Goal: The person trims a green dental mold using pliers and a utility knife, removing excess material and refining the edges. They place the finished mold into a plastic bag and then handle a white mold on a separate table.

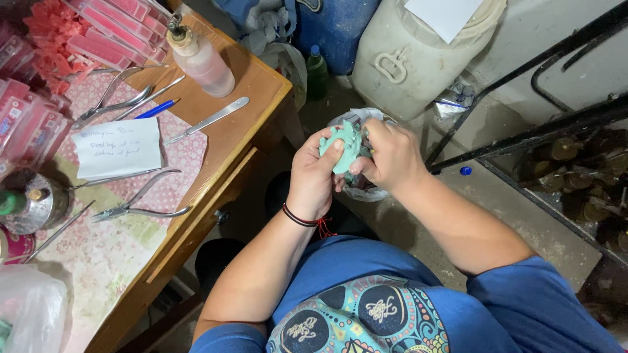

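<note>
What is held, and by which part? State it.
A green cast, held in both hands: the left hand grips its lower left side, thumb on its face; the right hand holds its right edge.

Both hands, left (314, 171) and right (390, 155), meet curled, forearms raised.

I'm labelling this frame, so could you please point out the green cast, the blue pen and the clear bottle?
green cast (343, 147): head view, its flat face.
blue pen (156, 109): head view, mid-barrel.
clear bottle (204, 62): head view, its body.
</note>
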